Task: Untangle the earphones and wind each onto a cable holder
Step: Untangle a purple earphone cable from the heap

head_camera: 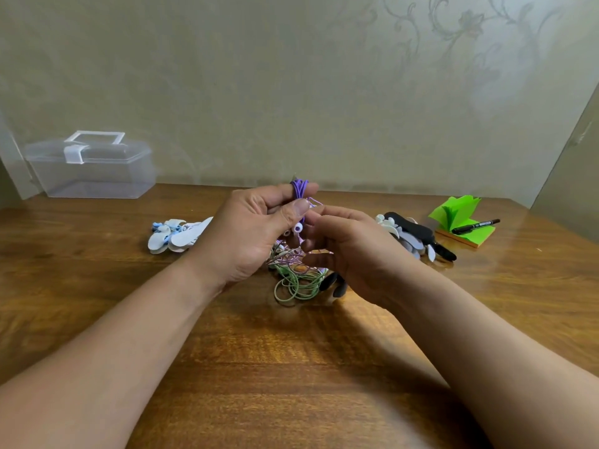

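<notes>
Your left hand (256, 231) grips the purple earphone cable (299, 188) above the middle of the table (291, 367), while your right hand (350, 251) curls just beside it, its fingertips hidden so I cannot tell whether they pinch anything, and both hands half-cover the tangle (296, 278) beneath.

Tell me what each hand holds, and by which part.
The left hand pinches the purple earphones by their wound coil, earbuds dangling below. The right hand seems to pinch the cable's loose strand beside the coil.

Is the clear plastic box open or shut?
Shut: the clear plastic box has its lid down, with the white latch folded over the lid's edge.
</notes>
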Tool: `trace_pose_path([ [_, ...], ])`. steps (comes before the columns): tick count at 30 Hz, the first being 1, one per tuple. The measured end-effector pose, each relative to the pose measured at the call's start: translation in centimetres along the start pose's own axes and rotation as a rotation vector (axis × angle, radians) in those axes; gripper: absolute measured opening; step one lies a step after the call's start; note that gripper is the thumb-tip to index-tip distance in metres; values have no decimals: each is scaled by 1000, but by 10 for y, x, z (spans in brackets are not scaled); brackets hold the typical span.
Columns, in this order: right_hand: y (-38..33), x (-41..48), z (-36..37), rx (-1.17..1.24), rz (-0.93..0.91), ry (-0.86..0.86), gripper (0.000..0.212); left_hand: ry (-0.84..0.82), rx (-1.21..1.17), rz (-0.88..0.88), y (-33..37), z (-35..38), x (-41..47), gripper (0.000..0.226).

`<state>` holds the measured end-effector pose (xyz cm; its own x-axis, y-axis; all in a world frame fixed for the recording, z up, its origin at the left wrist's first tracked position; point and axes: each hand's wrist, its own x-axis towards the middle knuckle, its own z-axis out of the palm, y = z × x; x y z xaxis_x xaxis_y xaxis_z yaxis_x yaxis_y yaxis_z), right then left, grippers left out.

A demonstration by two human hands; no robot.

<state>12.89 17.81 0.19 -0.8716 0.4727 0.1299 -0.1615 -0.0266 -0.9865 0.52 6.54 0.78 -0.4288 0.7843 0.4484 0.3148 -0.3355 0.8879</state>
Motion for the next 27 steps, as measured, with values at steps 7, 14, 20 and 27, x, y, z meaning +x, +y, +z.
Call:
trace_pose_path([
  [7, -30, 3, -36, -211, -121, 303, 29, -13, -343, -152, 3, -5, 2, 23],
  [14, -39, 2, -93, -901, -177, 591, 24, -41, -251, -167, -5, 1, 0, 22],
  [20, -29, 4, -84, -1254, -160, 361, 28, -14, -265, -175, -6, -2, 2, 24],
  [27, -25, -6, -63, -1489, 45, -281, 44, -16, -236, -168, -5, 0, 1, 21],
])
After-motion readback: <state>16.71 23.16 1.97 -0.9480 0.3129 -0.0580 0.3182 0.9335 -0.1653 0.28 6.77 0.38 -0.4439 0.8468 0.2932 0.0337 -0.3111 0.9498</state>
